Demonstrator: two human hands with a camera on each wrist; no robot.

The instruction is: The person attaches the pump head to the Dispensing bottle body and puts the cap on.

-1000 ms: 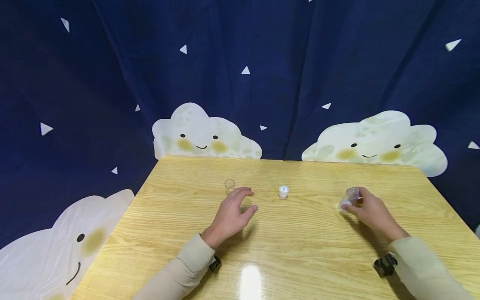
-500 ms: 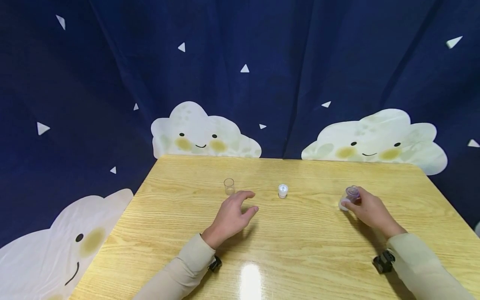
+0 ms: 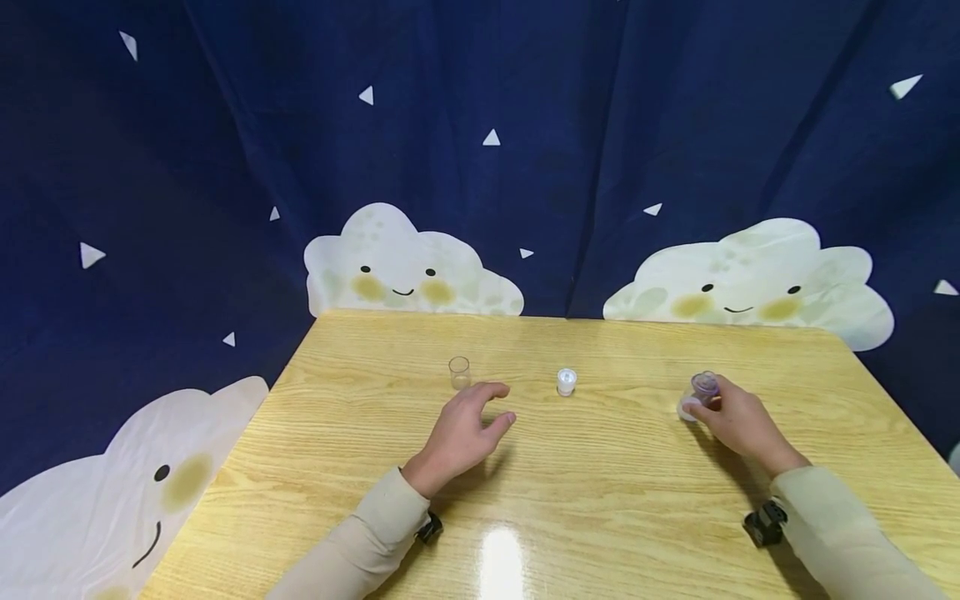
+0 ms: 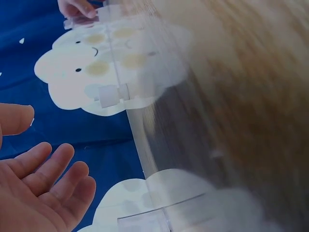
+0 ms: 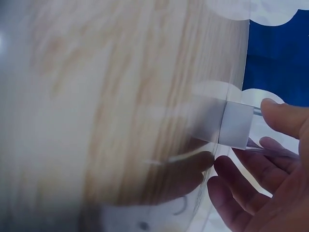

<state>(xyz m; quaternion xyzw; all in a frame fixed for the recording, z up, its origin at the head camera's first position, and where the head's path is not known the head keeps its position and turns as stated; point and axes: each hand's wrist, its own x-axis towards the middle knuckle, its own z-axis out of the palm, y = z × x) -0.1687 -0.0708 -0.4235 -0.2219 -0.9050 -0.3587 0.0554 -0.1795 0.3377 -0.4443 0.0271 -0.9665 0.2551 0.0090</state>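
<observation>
Cloth of dark blue [image 3: 540, 167], printed with white clouds and triangles, spread from the left edge of the frame across its upper part, behind a wood-grained tabletop [image 3: 585, 508]. Left of centre stood a clear cup [image 3: 460, 375], upright, partly behind the fingertips of the left hand [image 3: 461, 427]. That hand's fingers were released, loosely bent with the thumb apart, over the tabletop; a beige sleeve [image 3: 360, 533] covered the forearm. Just right of centre stood a small white cup [image 3: 566, 382], well apart from both hands. Farther right, at mid-height of the frame, a clear container [image 3: 692, 400] had its white end down at the tabletop. The right hand [image 3: 746, 423] grasped it from the right, thumb on the near side and fingers on the far side.
</observation>
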